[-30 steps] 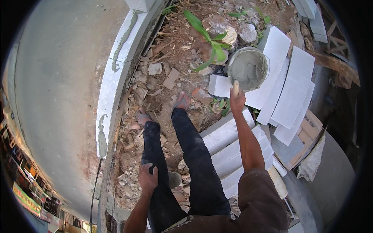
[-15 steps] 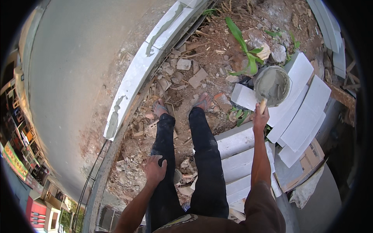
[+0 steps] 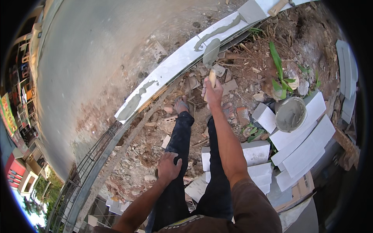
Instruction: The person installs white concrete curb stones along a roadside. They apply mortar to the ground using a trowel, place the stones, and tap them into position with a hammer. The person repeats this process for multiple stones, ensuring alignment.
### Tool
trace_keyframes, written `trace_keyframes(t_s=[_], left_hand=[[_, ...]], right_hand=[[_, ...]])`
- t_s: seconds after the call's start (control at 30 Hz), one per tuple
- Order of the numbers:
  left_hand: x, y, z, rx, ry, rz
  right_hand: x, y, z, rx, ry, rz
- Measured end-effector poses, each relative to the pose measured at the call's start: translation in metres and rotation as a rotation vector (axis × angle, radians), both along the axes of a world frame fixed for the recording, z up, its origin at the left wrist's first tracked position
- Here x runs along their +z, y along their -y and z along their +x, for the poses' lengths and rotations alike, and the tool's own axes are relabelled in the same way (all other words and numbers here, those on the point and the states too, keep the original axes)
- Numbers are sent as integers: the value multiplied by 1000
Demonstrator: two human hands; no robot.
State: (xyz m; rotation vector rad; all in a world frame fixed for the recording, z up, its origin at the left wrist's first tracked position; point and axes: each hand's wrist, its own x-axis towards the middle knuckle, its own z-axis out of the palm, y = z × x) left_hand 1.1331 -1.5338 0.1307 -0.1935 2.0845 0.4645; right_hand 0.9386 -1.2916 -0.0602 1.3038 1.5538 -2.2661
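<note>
My right hand (image 3: 212, 93) grips the wooden handle of a trowel (image 3: 212, 73). Grey mortar (image 3: 211, 51) covers its blade, which reaches the near edge of a long row of white blocks (image 3: 167, 72). From this view I cannot tell whether the blade touches the blocks. Two uneven strips of mortar lie along the top of the row, one towards each end. My left hand (image 3: 169, 167) rests on my left leg near the knee, fingers spread and holding nothing. A bucket of mortar (image 3: 290, 115) stands to the right among loose white blocks.
Rubble and broken bricks cover the ground around my feet. Loose white blocks (image 3: 307, 149) lie stacked at the right, and a green plant (image 3: 280, 73) grows beyond the bucket. A wooden-handled tool (image 3: 278, 7) lies on the row's far end. Steel bars (image 3: 83, 171) extend at the left.
My right hand has swung left and forward from the bucket to the block row, carrying mortar on the trowel. My left hand stays on my leg. The view has shifted.
</note>
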Motion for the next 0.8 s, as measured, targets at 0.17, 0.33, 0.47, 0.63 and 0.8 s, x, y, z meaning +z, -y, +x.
trace_keyframes(t_s=[0.17,0.33,0.47,0.63,0.8], left_hand=[[-3,8,11,70,-32,19],[-1,14,14,123,-78,27],[0,20,17,159,-27,11],[-2,23,22,178,-12,32],[-2,19,19,161,-73,12]], right_hand=[[-28,69,-62,-267,-50,-482],[-36,121,-39,-282,-81,-723],[-23,151,-6,-241,26,-778],[-16,170,20,-137,165,-793],[-11,169,33,-49,232,-740]])
